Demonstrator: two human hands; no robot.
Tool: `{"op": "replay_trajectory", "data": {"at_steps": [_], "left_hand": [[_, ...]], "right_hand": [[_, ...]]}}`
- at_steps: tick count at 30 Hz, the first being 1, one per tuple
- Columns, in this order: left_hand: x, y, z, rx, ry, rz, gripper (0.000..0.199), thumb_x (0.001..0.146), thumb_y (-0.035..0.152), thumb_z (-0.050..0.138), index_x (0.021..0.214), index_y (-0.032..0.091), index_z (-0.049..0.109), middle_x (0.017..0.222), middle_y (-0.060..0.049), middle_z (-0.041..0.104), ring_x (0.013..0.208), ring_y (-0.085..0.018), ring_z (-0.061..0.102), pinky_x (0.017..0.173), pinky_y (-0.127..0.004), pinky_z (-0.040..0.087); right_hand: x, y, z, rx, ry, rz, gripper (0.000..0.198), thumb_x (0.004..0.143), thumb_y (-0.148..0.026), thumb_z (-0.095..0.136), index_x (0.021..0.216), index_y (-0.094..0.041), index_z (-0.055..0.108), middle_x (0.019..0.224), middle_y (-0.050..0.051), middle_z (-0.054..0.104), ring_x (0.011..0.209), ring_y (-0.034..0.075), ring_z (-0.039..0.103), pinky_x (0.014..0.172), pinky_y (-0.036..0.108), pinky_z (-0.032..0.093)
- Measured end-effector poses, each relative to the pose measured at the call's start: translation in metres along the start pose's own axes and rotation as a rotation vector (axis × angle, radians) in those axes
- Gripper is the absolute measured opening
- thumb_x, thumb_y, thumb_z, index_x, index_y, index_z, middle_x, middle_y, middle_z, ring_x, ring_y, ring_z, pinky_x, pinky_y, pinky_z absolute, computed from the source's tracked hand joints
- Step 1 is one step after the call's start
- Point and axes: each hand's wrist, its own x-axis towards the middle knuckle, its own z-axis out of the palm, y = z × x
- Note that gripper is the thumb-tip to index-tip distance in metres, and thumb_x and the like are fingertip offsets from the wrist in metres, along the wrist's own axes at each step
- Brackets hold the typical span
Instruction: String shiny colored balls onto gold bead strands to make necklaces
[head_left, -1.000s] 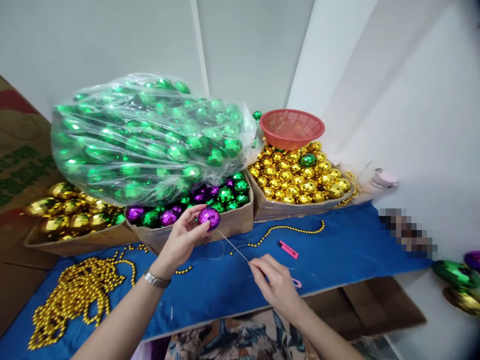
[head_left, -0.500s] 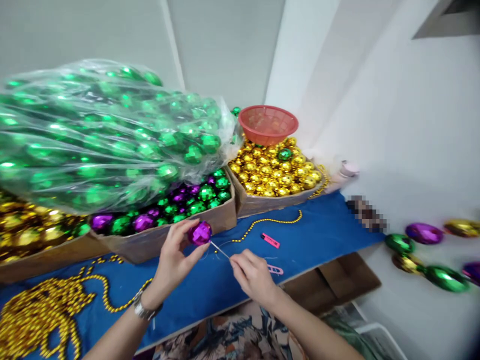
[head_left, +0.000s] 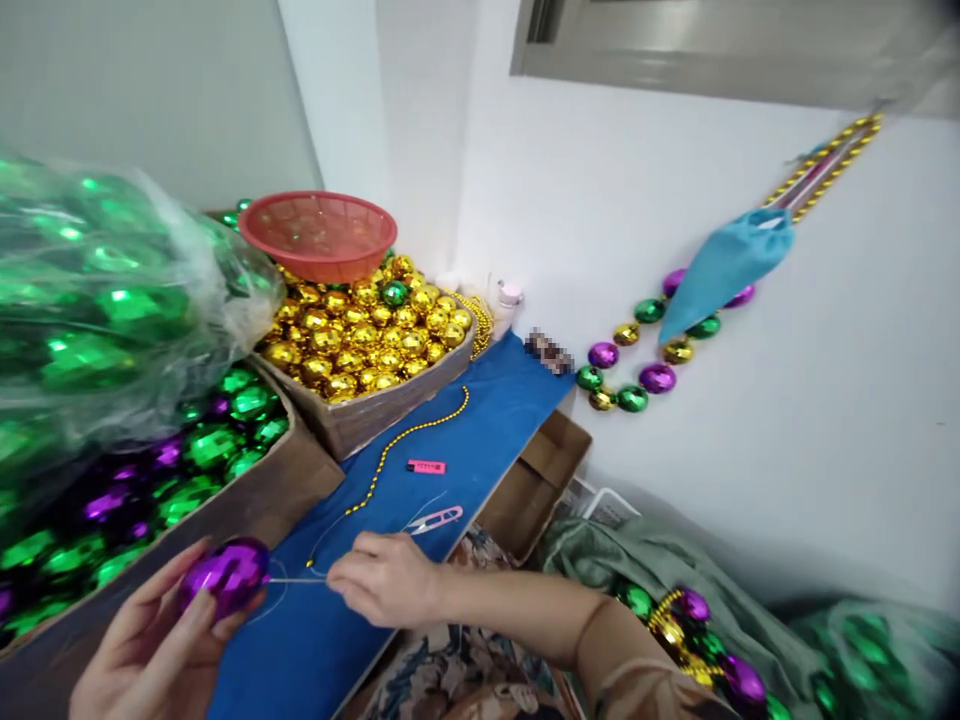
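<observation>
The left hand (head_left: 154, 640) holds the purple ball (head_left: 234, 570) between thumb and fingers, before the near carton (head_left: 251, 522). A rod (head_left: 296, 580) pinched by the right hand (head_left: 390, 578) meets the ball over blue cloth (head_left: 289, 660), whose front edge slants away. Past the pink snips (head_left: 441, 518), cloth lies open along that edge, the gold-ball box (head_left: 356, 425) behind.

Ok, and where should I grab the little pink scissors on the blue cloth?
Probably by the rounded pink handle, coming from the right, over the edge of the blue cloth. The scissors lie flat with that end toward the edge; the metal blades point left, close to the right hand, so fingers would stay off the tips.
</observation>
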Motion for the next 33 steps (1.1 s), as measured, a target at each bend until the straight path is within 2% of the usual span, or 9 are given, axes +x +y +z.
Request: {"op": "replay_trajectory", "data": {"at_steps": [3, 6, 8, 12, 16, 21, 28, 33], "left_hand": [[0.004, -0.002, 0.004, -0.242, 0.071, -0.124, 0.040, 0.073, 0.038, 0.075, 0.112, 0.033, 0.065, 0.108, 0.003, 0.067, 0.095, -0.018, 0.063, 0.075, -0.026, 0.061], [0.001, 0.000, 0.011, -0.242, 0.151, -0.143, 0.052, 0.063, 0.038, 0.082, 0.112, 0.027, 0.066, 0.104, -0.001, 0.069, 0.086, -0.018, 0.066, 0.069, -0.027, 0.060], [-0.005, 0.001, 0.015, -0.183, 0.151, -0.081, 0.056, 0.064, 0.037, 0.083, 0.115, 0.025, 0.064, 0.108, -0.004, 0.069, 0.088, -0.019, 0.066, 0.072, -0.029, 0.059], [-0.012, 0.001, 0.019, -0.049, 0.092, 0.099, 0.057, 0.066, 0.028, 0.082, 0.119, 0.023, 0.060, 0.119, -0.009, 0.065, 0.101, -0.020, 0.065, 0.088, -0.032, 0.054], [-0.017, 0.002, 0.018, -0.066, 0.048, 0.180, 0.054, 0.068, 0.022, 0.080, 0.117, 0.021, 0.059, 0.124, -0.013, 0.063, 0.108, -0.023, 0.063, 0.092, -0.036, 0.052], [-0.021, -0.002, 0.017, -0.150, 0.032, 0.160, 0.054, 0.067, 0.020, 0.081, 0.116, 0.020, 0.059, 0.124, -0.013, 0.062, 0.110, -0.024, 0.061, 0.093, -0.036, 0.051], [-0.021, -0.003, 0.018, -0.299, 0.008, 0.013, 0.049, 0.072, 0.027, 0.078, 0.117, 0.021, 0.058, 0.119, -0.012, 0.062, 0.097, -0.021, 0.062, 0.076, -0.031, 0.055], [-0.024, 0.000, 0.017, -0.183, 0.025, 0.098, 0.050, 0.068, 0.019, 0.081, 0.115, 0.021, 0.061, 0.119, -0.009, 0.063, 0.106, -0.019, 0.059, 0.092, -0.030, 0.049]], "right_hand": [[-0.002, 0.002, -0.002, -0.019, 0.003, -0.003, 0.016, 0.095, -0.028, 0.047, 0.094, -0.021, 0.061, 0.082, -0.002, 0.067, 0.079, 0.013, 0.058, 0.060, 0.022, 0.045], [-0.007, 0.001, -0.004, 0.014, 0.029, -0.041, 0.015, 0.094, -0.023, 0.046, 0.092, -0.020, 0.061, 0.080, 0.001, 0.064, 0.076, 0.014, 0.057, 0.063, 0.024, 0.046], [-0.012, 0.001, -0.005, 0.089, 0.066, -0.028, 0.020, 0.097, -0.020, 0.042, 0.093, -0.019, 0.061, 0.080, 0.003, 0.063, 0.075, 0.015, 0.056, 0.066, 0.025, 0.047], [-0.016, 0.006, -0.001, 0.279, 0.111, 0.026, 0.025, 0.100, -0.019, 0.036, 0.099, -0.019, 0.061, 0.084, 0.005, 0.060, 0.076, 0.016, 0.057, 0.071, 0.027, 0.049], [-0.017, 0.008, 0.002, 0.318, 0.104, 0.050, 0.024, 0.100, -0.019, 0.037, 0.098, -0.019, 0.061, 0.084, 0.005, 0.058, 0.075, 0.016, 0.057, 0.070, 0.028, 0.049], [-0.018, 0.008, 0.000, 0.325, 0.122, 0.028, 0.023, 0.099, -0.017, 0.039, 0.098, -0.019, 0.061, 0.082, 0.005, 0.057, 0.073, 0.015, 0.057, 0.068, 0.027, 0.049], [-0.019, 0.011, 0.000, 0.355, 0.120, 0.010, 0.021, 0.097, -0.013, 0.041, 0.100, -0.019, 0.061, 0.082, 0.005, 0.057, 0.072, 0.015, 0.057, 0.067, 0.027, 0.049], [-0.019, 0.012, 0.000, 0.328, 0.108, -0.008, 0.022, 0.097, -0.012, 0.041, 0.102, -0.020, 0.061, 0.082, 0.005, 0.057, 0.073, 0.016, 0.057, 0.068, 0.028, 0.049]]}}
